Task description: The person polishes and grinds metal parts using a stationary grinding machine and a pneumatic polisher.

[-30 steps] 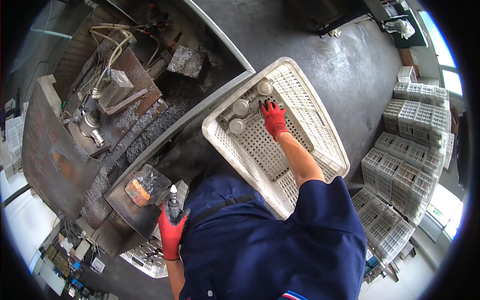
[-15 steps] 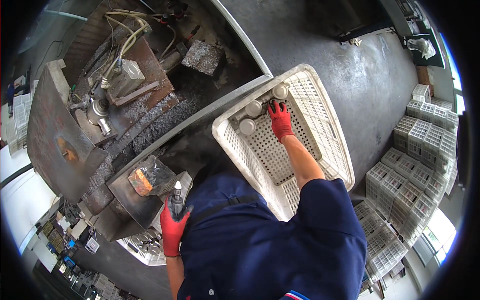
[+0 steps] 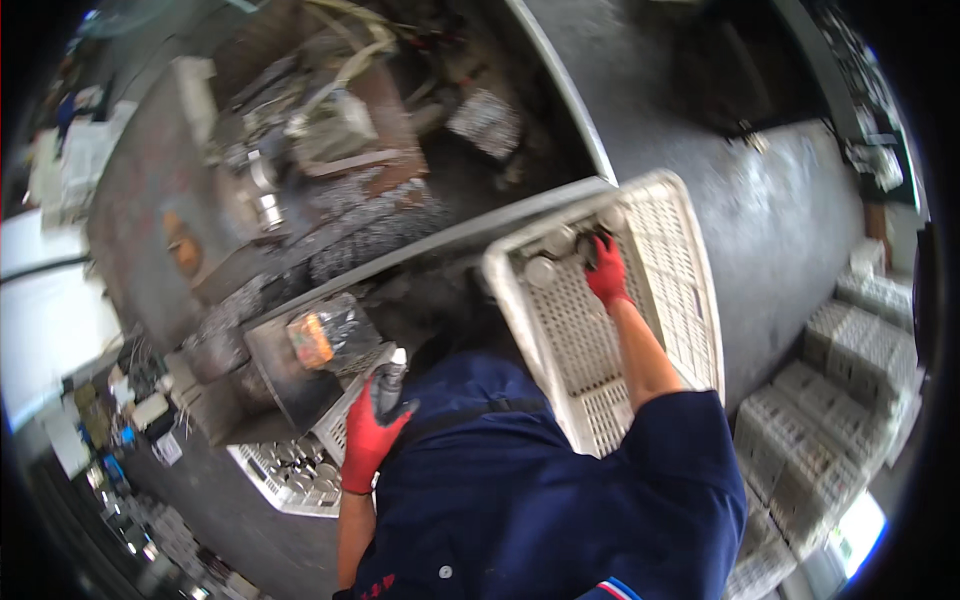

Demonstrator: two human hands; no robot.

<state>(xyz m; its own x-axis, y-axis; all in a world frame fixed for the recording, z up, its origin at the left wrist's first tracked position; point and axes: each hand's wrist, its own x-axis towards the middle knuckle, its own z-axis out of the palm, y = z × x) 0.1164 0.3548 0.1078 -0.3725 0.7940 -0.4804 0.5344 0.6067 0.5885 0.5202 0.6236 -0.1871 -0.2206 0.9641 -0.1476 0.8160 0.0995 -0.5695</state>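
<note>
My right hand (image 3: 607,272), in a red glove with dark fingertips, reaches into the far end of a white plastic crate (image 3: 505,300). Its fingers are curled at a round-capped metal part (image 3: 612,217); the fingertips are partly hidden. Beside it lie two more such parts, a middle metal part (image 3: 559,240) and a nearer metal part (image 3: 540,272). At my left side, my left hand (image 3: 375,425), gloved alike, is closed around an upright grey cylindrical metal piece with a pale tip (image 3: 393,373). Blur hides its exact kind.
A metal-edged machine bed (image 3: 565,196) with metal shavings (image 3: 370,235) and hoses (image 3: 365,50) stands far left. An orange block in clear plastic (image 3: 312,340) lies nearer. A lower white crate (image 3: 270,487) holds several metal parts. Stacked white crates (image 3: 800,430) stand at right.
The whole view has swung, so the scene sits farther right and mostly lower, with blur. The grey piece in my left hand leans more to the right. My right hand stays at the same parts.
</note>
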